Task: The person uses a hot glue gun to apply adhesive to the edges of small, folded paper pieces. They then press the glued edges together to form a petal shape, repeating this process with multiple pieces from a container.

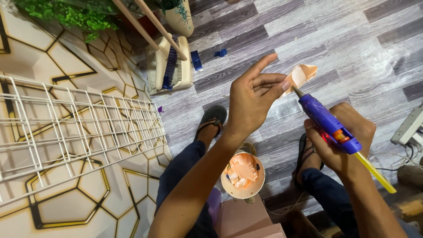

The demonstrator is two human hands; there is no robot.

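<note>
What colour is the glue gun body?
Blue, with a yellow glue stick at the back; the glue gun sits in the right hand. Head view, the only one.

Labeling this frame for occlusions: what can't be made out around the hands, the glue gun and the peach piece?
Head view, the only one:
- Peach piece: left hand fingers cover its lower edge; full shape unclear.
- Glue gun: trigger and grip hidden inside right hand.
- Whether the nozzle touches the piece: too small to tell.
- Round bowl: contents overlap, count unreadable.
- Power strip: cut off by right edge.
</note>
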